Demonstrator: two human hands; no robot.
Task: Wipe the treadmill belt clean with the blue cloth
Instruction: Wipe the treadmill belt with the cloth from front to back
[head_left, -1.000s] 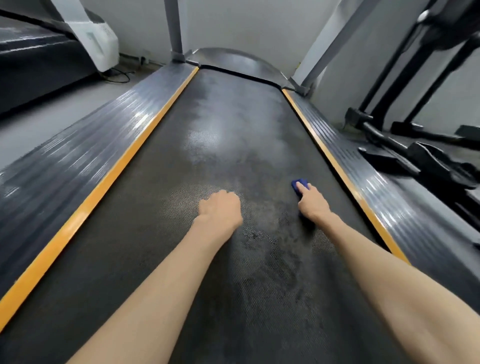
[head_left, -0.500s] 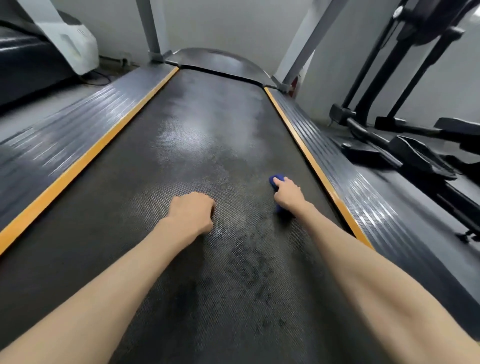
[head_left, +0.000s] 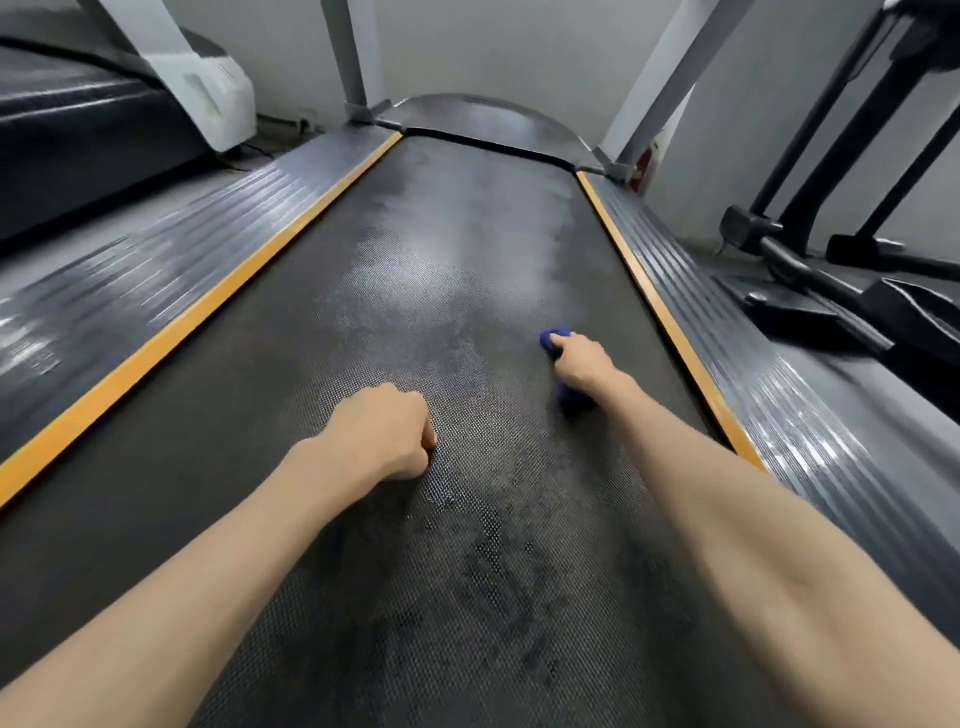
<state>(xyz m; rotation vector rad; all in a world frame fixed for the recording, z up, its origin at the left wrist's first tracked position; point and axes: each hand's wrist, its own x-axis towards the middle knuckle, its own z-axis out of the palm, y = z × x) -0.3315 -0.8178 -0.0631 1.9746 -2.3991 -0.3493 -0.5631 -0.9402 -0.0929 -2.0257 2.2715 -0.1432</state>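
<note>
Pressing down on the treadmill belt (head_left: 270, 405), the right hand (head_left: 584, 364) has its fingers curled round the blue cloth (head_left: 550, 339), which is bunched under the palm and touches the belt. Blue shows beyond the knuckles and again in shadow under the wrist; the hand hides the rest. Hand and cloth sit on the belt's right half, near its right edge but apart from it, about midway along the belt's visible length. The left hand (head_left: 382, 434) is closed into a fist with nothing seen in it, resting on the belt close to the belt's centre line and nearer the person than the right hand. Both bare forearms (head_left: 208, 561) reach over the belt's near end.

The belt is dark with a fine dotted texture; a pale, shiny patch (head_left: 415, 270) spreads over its far half, and darker blotches (head_left: 498, 582) mark its near half between the forearms. An orange strip (head_left: 208, 305) runs along each long edge of the belt, each backed by a ribbed grey side rail (head_left: 156, 249). At the belt's far end sit a curved motor hood (head_left: 483, 117) and two grey uprights (head_left: 345, 57), one at each corner. Left of the belt stands another treadmill (head_left: 78, 135); right of it, a black exercise machine (head_left: 748, 226).
</note>
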